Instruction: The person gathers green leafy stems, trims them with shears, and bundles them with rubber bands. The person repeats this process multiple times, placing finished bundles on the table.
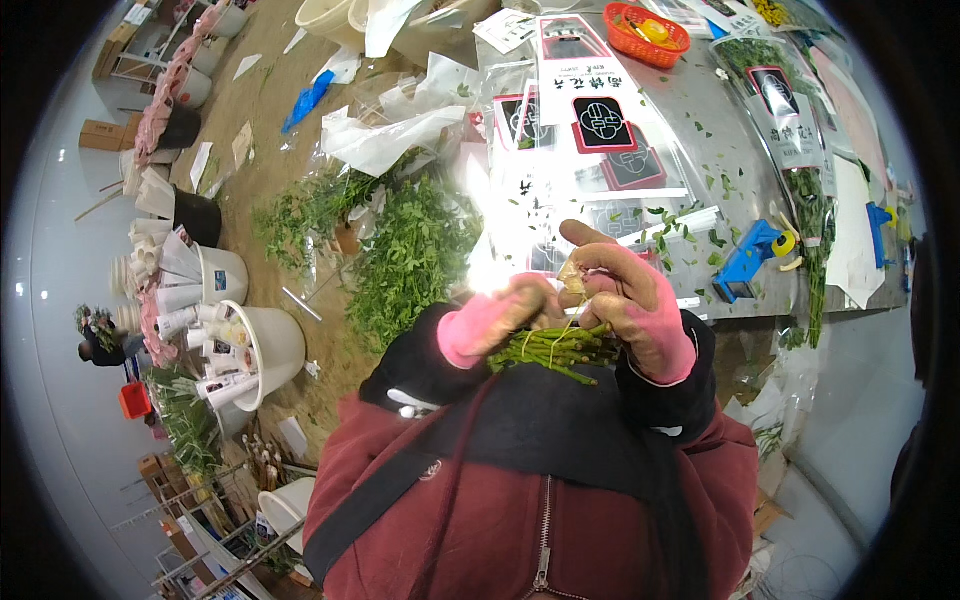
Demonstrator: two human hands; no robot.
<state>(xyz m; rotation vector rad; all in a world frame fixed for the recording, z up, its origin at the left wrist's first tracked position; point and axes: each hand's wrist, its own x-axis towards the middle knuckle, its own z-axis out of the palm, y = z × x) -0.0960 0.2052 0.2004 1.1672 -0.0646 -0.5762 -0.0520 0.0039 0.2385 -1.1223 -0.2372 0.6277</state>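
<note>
A bundle of cut green stems (pixel 559 349) lies close against my apron, bound with a thin, pale band (pixel 559 336). My left hand (pixel 499 311), in a pink fingerless glove, is blurred beside the upper left of the stems; its fingers curl, and whether they grip the bundle is unclear. My right hand (pixel 637 304), also in pink with bare fingers, pinches the band between thumb and fingers above the right end of the stems. Its index finger points up and left. Leafy green foliage (pixel 409 255) spreads to the left of my hands, and the bundle's far side is hidden.
Printed flower sleeves (pixel 592 67) and loose leaves cover the metal table (pixel 675 112). A blue tape dispenser (pixel 750 259), a wrapped bouquet (pixel 799 150) and an orange basket (pixel 646 34) stand around. White buckets (pixel 281 356) line the floor at left. A person (pixel 105 345) is far left.
</note>
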